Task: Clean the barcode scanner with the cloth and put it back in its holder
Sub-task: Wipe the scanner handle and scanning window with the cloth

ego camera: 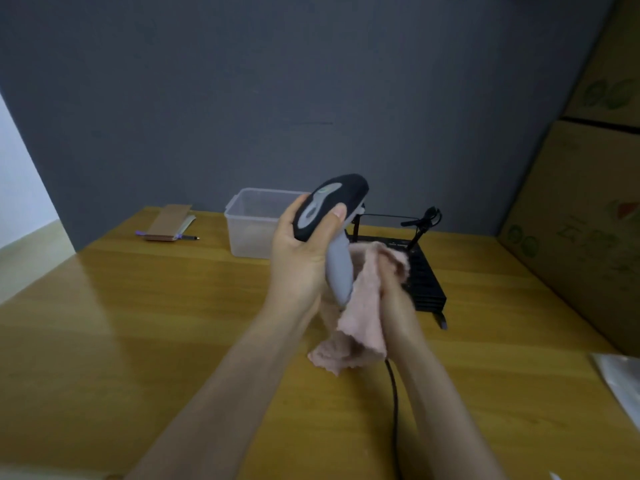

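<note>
My left hand [299,251] grips the black head of the barcode scanner [329,206], held above the wooden table with its grey handle [339,271] pointing down. A pink cloth [360,317] is wrapped against the handle's right side, bunched in my right hand [394,282], which is mostly covered by it. The scanner's black cable [394,403] hangs from under the cloth toward me. Behind my hands stands the black holder [424,271] with a thin wire frame and a clip at its top.
A clear plastic tub [249,223] sits behind my left hand. A brown notebook with a pen [169,225] lies at the far left. Cardboard boxes [581,220] stack along the right edge. A silvery plastic bag [620,382] lies at the right front.
</note>
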